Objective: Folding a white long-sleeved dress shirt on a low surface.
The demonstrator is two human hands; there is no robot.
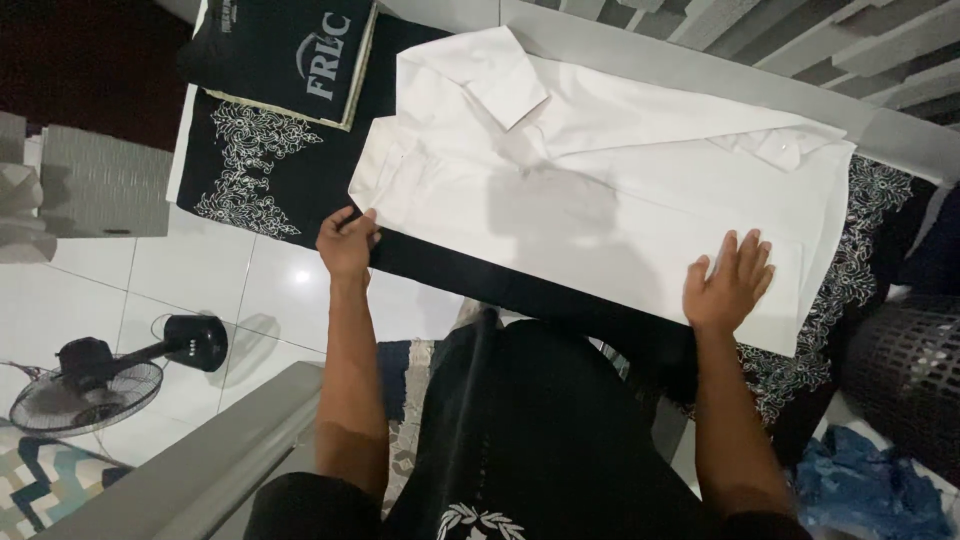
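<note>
White shirt (600, 200) lay flat across centre/upper middle of frame, collar toward upper left, sleeve folded over the body, on a black cloth w/ white floral print (250, 170) covering the work surface. Left hand (347, 243), left of centre, pinched the shirt's near-left edge, fingers curled around the hem. Right hand (730, 283), lower right of centre, was open, fingers spread, palm pressed flat on the shirt's near-right part, not gripping. A shadow fell on the shirt's middle btwn the hands.

Folded black garment w/ light lettering (285, 55) sat at upper left, just beside the collar end, on the same cloth. Standing fan (100, 385) stood on white floor tiles at lower left. Dark mesh basket (905, 375) at right edge; crumpled blue fabric (870, 495) in lower right corner, below the basket.
</note>
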